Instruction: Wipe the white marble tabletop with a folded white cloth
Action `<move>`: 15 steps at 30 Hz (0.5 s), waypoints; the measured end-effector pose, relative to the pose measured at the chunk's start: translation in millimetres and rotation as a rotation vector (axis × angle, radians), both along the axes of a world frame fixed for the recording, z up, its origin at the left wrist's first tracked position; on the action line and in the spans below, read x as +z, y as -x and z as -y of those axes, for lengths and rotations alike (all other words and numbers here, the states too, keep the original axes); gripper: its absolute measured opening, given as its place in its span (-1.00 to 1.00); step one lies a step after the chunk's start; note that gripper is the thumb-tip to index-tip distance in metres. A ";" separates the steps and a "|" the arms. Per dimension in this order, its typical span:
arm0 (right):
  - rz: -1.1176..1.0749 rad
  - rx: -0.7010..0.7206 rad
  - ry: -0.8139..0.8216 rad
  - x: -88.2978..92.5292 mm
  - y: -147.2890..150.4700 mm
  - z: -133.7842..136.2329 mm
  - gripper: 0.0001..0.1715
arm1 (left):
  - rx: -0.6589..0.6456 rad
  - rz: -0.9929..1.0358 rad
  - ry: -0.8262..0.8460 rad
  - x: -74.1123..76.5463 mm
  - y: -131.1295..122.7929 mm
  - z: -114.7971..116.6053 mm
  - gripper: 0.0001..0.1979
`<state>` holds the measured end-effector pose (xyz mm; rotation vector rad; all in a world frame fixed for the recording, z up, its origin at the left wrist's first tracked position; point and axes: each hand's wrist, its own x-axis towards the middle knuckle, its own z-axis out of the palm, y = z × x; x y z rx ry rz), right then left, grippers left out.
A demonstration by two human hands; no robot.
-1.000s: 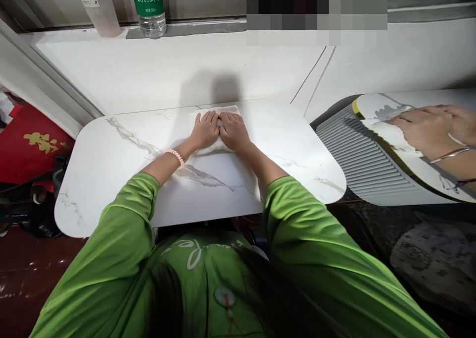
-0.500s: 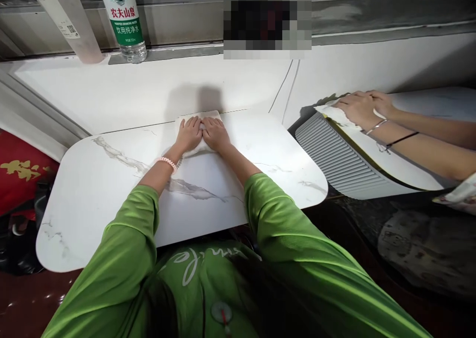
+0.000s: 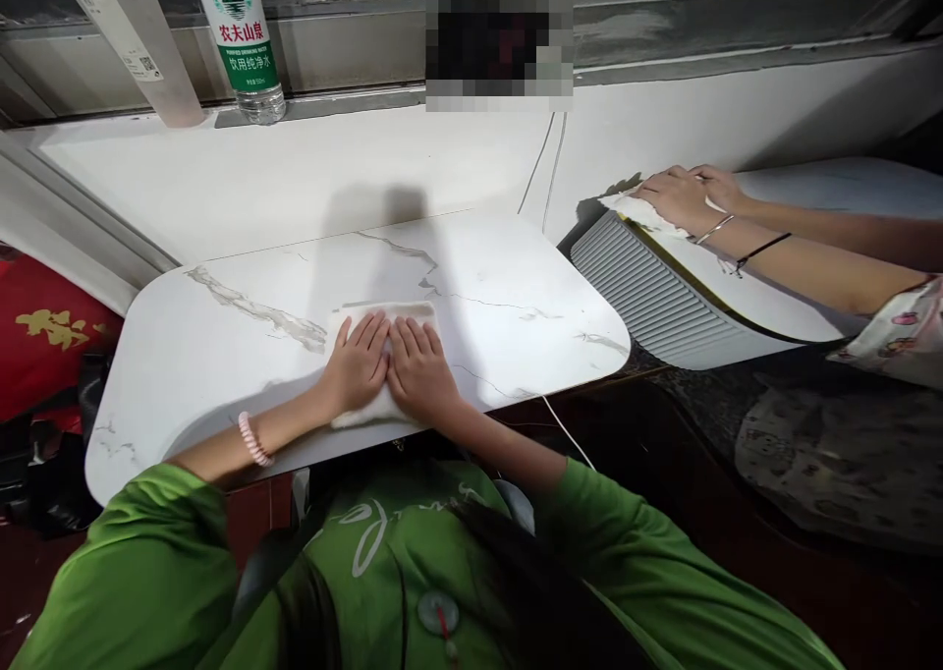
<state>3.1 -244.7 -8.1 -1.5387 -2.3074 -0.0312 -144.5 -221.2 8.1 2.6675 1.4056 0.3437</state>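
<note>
A white folded cloth (image 3: 352, 316) lies flat on the white marble-patterned table (image 3: 184, 356), close to its front edge. My left hand (image 3: 358, 363) rests palm down on the cloth, its fingers stretched out and pointing away from me. Beside it my right hand (image 3: 421, 365) presses flat on the same cloth, fingers straight and the thumbs nearly touching. Neither hand grips the cloth; both lie on top of it. The part of the cloth under my palms is hidden.
On the sill stand a water bottle (image 3: 240, 46) and a translucent container (image 3: 139, 51). At right, another person's hands (image 3: 682, 198) lie on a white cloth (image 3: 626, 206) over a ribbed-sided table (image 3: 663, 297). Thin cables (image 3: 546, 164) run down the wall. A red bag (image 3: 51, 331) is at left.
Both my hands and the cloth have slid from the table's back edge toward me, near the front edge. My elbows have bent outward. The view has shifted slightly.
</note>
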 end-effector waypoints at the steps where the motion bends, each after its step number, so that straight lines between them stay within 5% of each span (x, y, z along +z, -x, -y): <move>1: -0.002 0.010 -0.006 0.3 3.6 10.9 -0.35 | 0.005 0.001 -0.008 0.5 3.8 11.5 -0.47; 4: -0.002 0.057 -0.005 3.4 11.7 27.9 -0.36 | 0.023 0.001 -0.032 1.0 13.5 34.6 -0.48; 8: 0.025 0.136 0.040 12.8 12.4 18.7 -0.37 | 0.061 -0.001 -0.034 -0.5 19.9 37.0 -0.48; 15: 0.004 0.151 0.035 15.1 19.3 -52.1 -0.46 | 0.102 -0.018 -0.032 -4.8 29.5 -28.3 -0.50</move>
